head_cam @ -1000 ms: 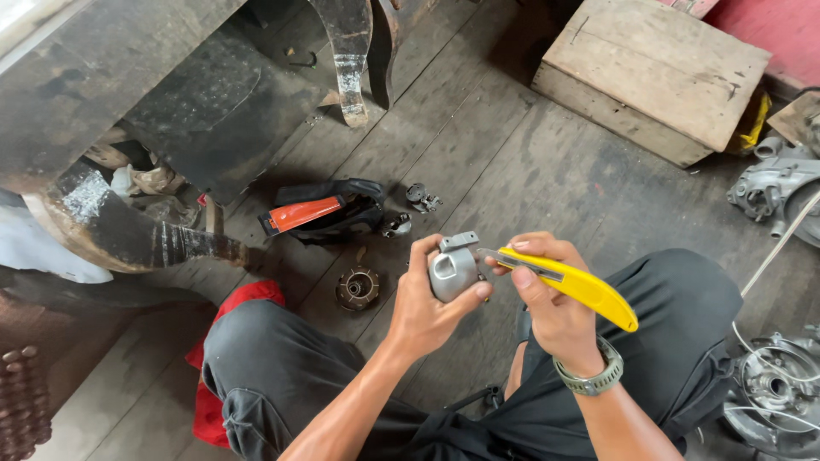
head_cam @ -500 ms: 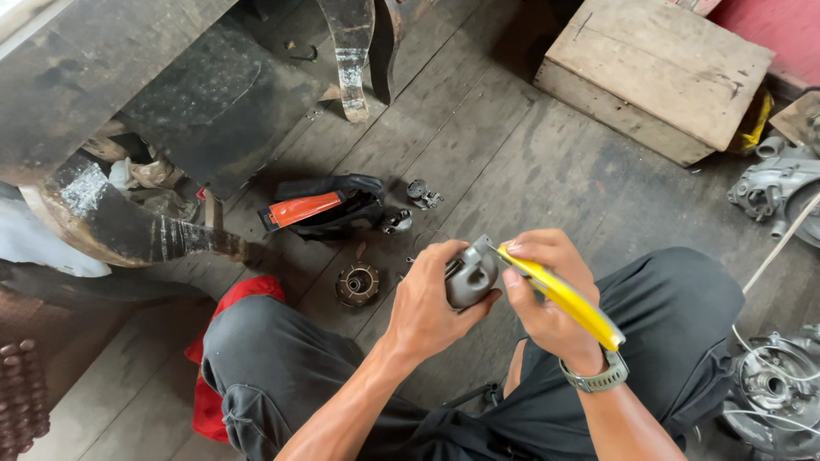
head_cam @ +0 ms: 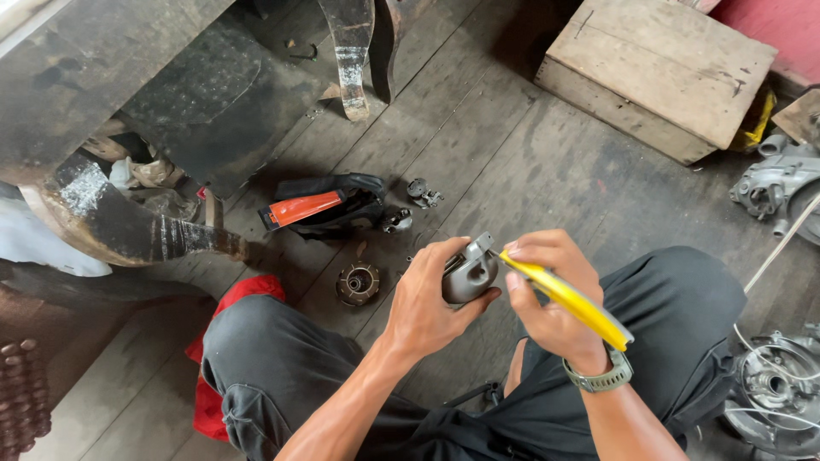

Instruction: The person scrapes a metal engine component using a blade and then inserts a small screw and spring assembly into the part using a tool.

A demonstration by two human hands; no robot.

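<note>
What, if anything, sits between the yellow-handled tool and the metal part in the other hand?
Nothing visible. The left hand grips the grey metal part, and the right hand holds the yellow-handled tool with its front end right at the part's upper edge. The exact contact point is hidden by the fingers.

Small grey metal engine part (head_cam: 468, 275) cupped in your left hand (head_cam: 427, 300), yellow-handled tool (head_cam: 567, 299) gripped in your right hand (head_cam: 551, 294), tip touching the part's upper edge
</note>
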